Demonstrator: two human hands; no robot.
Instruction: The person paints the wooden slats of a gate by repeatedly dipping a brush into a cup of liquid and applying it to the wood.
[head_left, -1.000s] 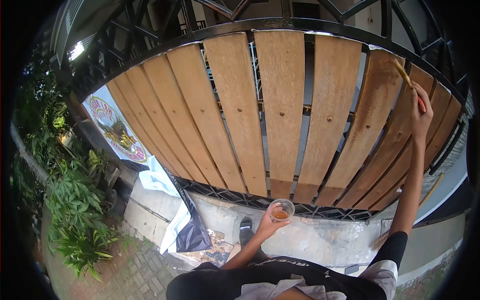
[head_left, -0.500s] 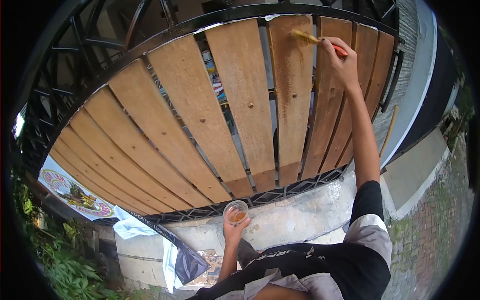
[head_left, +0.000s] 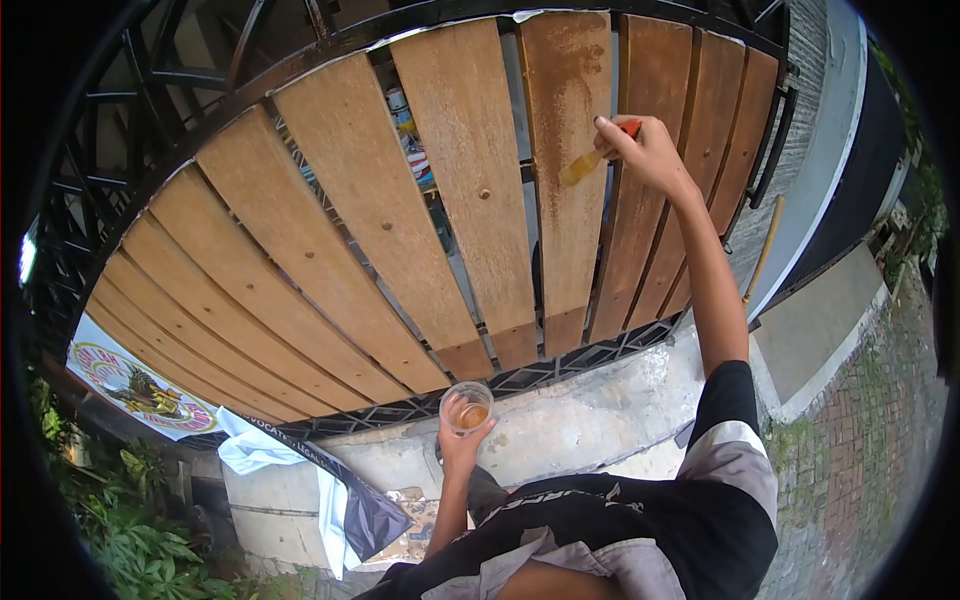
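Observation:
My right hand [head_left: 645, 155] is closed round the red handle of a paintbrush [head_left: 582, 168]. The pale bristles point down and left, over the middle of a wooden slat [head_left: 575, 240]. That slat is dark and wet-looking at its top and along its left edge, and paler lower down. Slats to its right [head_left: 650, 200] are a darker brown, while those to its left [head_left: 455, 130] are lighter. Low in front of me, my left hand [head_left: 460, 445] grips a clear plastic cup [head_left: 466, 408] with a little amber liquid at the bottom.
The slats sit in a black metal frame [head_left: 330, 50]. Below it runs a concrete ledge [head_left: 590, 420]. A printed banner [head_left: 150, 390] hangs at the lower left, with a loose white and black sheet [head_left: 350, 510] beside it. Plants [head_left: 140, 530] grow at the left, and brick paving [head_left: 850, 450] lies right.
My right hand has brought the brush down from the slat's top to its middle. More dark wet streaks show on the slat's upper part. The cup stays in my left hand.

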